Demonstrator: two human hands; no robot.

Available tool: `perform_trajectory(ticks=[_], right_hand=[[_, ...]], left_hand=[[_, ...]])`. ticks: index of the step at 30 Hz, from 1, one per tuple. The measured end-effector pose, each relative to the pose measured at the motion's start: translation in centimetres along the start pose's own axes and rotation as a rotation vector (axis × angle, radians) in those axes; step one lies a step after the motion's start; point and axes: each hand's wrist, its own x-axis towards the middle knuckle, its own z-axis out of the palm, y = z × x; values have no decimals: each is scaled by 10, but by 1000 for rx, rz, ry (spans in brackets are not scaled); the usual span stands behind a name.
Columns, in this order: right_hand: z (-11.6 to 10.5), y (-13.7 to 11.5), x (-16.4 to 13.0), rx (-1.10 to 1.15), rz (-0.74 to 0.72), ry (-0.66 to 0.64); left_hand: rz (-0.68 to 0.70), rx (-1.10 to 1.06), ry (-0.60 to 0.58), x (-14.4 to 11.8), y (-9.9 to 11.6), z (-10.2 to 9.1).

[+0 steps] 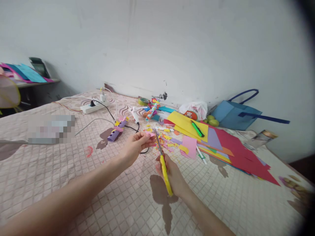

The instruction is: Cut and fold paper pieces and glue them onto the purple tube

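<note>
My right hand (172,175) grips yellow-handled scissors (162,164), their blades pointing up and away toward the pile of scraps. My left hand (137,144) pinches a small pink paper piece (150,134) right at the blade tips. Both hands hover over a quilted pink bed cover (103,183). Small coloured paper scraps (166,141) lie just beyond the fingers.
Coloured paper sheets (221,141) with a green marker (197,129) spread to the right, near a blue bag (231,113). A purple paper roll (116,131), a white power strip (94,107) with cables, tape and a white plastic bag (194,109) lie further back by the wall.
</note>
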Motion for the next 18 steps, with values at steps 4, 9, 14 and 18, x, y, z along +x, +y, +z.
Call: perform_trajectory(ticks=[4,9,14,18], right_hand=[[4,4,2,-55,-4,33],[6,9,2,-103,-25,31],[7,5,0,-79,-35,41],[8,-7,-2,-29,-8,23]], left_hand=[[85,-77,33,-3,3,6],[123,-105,74,-6,4,12],[141,-112,75,-8,-3,15],[114,-128,83,-12,-9,20]])
